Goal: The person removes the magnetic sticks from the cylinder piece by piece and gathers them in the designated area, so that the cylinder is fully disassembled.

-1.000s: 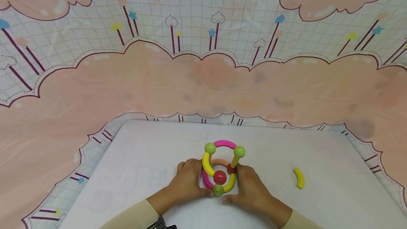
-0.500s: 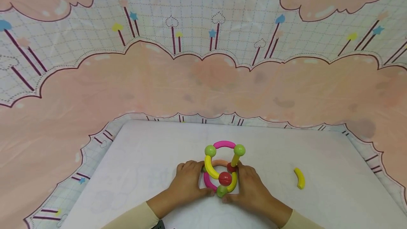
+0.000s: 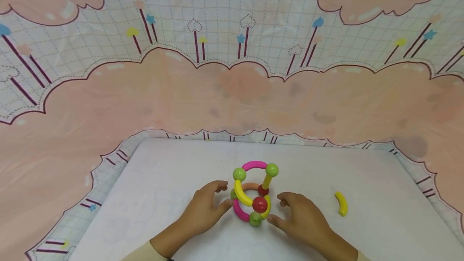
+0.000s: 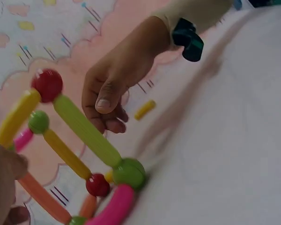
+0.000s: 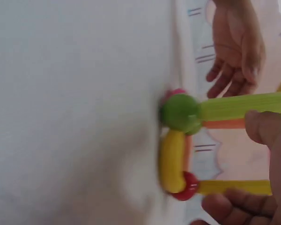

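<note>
A toy frame of magnetic rods and balls [image 3: 243,196] stands on the white table between both hands. Its base ring joins curved pink, yellow and orange rods. Upright rods, including a light green one [image 4: 86,131], carry a partial upper ring with two green balls and a red ball [image 3: 259,204]. On the frame's left is my left hand [image 3: 203,211], fingers loosely bent, thumb tip close to the base; whether it touches is unclear. My right hand [image 3: 306,220] is spread at the right side, holding nothing, with a gap to the frame in the head view.
A loose yellow curved rod [image 3: 341,204] lies on the white table [image 3: 174,164] to the right of my right hand. Behind the table hangs a patterned cloth [image 3: 217,100] with pink clouds. A dark band [image 4: 187,40] is worn on the right wrist.
Both hands have let go of the frame and drawn apart, left hand to the left, right hand to the right. Earlier, the frame's front turned slightly rightward between them.
</note>
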Demonstrator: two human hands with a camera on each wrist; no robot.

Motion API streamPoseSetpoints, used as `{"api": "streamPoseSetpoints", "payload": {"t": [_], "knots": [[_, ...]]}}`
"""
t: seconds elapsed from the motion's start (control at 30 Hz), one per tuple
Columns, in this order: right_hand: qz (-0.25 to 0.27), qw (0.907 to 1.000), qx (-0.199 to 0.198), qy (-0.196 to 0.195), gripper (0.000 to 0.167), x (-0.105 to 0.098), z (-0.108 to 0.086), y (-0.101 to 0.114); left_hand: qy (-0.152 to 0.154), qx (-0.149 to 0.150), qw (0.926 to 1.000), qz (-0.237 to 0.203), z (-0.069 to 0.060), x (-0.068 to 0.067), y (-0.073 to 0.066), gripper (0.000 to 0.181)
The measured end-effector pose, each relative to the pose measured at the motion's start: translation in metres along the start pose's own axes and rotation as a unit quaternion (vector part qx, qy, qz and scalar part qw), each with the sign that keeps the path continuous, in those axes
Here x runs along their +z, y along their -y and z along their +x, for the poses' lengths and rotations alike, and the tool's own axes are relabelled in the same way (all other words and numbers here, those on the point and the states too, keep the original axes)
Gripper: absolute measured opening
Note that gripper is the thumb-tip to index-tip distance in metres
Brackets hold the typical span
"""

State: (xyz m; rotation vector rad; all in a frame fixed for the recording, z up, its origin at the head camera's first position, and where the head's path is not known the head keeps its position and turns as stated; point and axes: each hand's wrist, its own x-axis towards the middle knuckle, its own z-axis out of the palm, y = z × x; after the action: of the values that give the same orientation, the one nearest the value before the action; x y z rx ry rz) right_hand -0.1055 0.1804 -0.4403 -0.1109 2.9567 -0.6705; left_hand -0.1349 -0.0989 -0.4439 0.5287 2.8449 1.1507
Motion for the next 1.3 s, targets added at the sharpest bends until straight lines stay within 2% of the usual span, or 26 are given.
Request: {"api": "streamPoseSetpoints", "payload": {"t": [0.07,0.13,0.2,0.27,0.37,0.5,0.6,0.67,0.73,0.97,1.07,1.2,1.3], "knots": [[0.002,0.9999,-0.01,-0.004,0.057,-0.011,-0.009,0.005,-0.015,0.002,0.9988,-0.047,-0.004,-0.006,-0.007,0.039],[0.025,0.9991,-0.03,-0.018,0.047,-0.018,-0.016,0.009,-0.018,0.001,0.9962,-0.086,-0.006,-0.009,-0.013,0.031],[0.057,0.9951,-0.069,-0.042,0.048,-0.023,-0.021,0.013,-0.01,-0.005,0.9924,-0.122,-0.008,-0.011,-0.018,0.03],[0.08,0.9879,-0.115,-0.066,0.055,-0.025,-0.024,0.017,0.008,-0.022,0.9863,-0.163,-0.009,-0.011,-0.022,0.034],[0.095,0.9727,-0.191,-0.091,0.068,-0.025,-0.025,0.021,0.037,-0.056,0.9665,-0.248,-0.01,-0.008,-0.027,0.042],[0.09,0.9501,-0.274,-0.118,0.07,-0.02,-0.02,0.022,0.064,-0.094,0.9255,-0.361,-0.01,-0.003,-0.033,0.042],[0.084,0.9357,-0.311,-0.144,0.065,-0.016,-0.016,0.021,0.079,-0.112,0.9042,-0.405,-0.009,0.001,-0.038,0.042],[0.08,0.9303,-0.321,-0.158,0.061,-0.014,-0.015,0.021,0.085,-0.124,0.8963,-0.417,-0.007,0.003,-0.041,0.043],[0.078,0.9268,-0.328,-0.165,0.061,-0.013,-0.014,0.021,0.086,-0.134,0.8926,-0.422,-0.006,0.005,-0.043,0.045],[0.088,0.9283,-0.32,-0.169,0.061,-0.009,-0.01,0.024,0.079,-0.151,0.8858,-0.432,-0.005,0.011,-0.048,0.049],[0.092,0.9323,-0.309,-0.164,0.06,-0.008,-0.01,0.025,0.073,-0.149,0.8868,-0.431,-0.005,0.012,-0.049,0.048],[0.101,0.937,-0.299,-0.15,0.059,-0.008,-0.009,0.026,0.062,-0.14,0.8921,-0.425,-0.006,0.014,-0.049,0.047],[0.108,0.938,-0.297,-0.142,0.058,-0.009,-0.009,0.027,0.06,-0.138,0.8908,-0.429,-0.006,0.015,-0.049,0.046]]}}
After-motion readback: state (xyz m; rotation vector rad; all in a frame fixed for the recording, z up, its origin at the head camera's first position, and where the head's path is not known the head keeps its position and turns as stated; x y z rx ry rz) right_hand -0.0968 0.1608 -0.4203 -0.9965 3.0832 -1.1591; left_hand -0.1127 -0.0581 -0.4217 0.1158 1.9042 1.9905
